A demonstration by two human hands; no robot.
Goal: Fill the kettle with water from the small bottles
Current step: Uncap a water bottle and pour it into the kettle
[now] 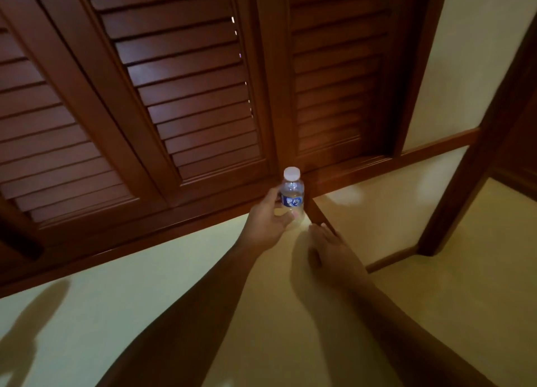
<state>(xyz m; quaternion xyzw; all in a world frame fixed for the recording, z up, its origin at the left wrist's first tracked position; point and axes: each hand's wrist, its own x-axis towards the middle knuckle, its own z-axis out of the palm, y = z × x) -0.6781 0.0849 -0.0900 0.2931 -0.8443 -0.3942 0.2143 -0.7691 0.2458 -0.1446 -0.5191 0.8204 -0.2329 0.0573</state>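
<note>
The left hand [268,219] holds a small clear plastic water bottle [292,196] upright, its fingers and thumb curled round the lower half. The bottle has a ribbed white cap and a blue label, and stands before glossy brown louvred wooden doors [186,81]. Just beside it, the right hand [331,253] has its fingers straight and together.

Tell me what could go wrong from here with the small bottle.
1. The left hand holds the bottle only by its lower part, so it might slip or tip.
2. The white cap is on; pouring cannot start until the right hand, open beside the wooden frame, removes it.
3. The light is dim, so aim when pouring may be poor.
</note>
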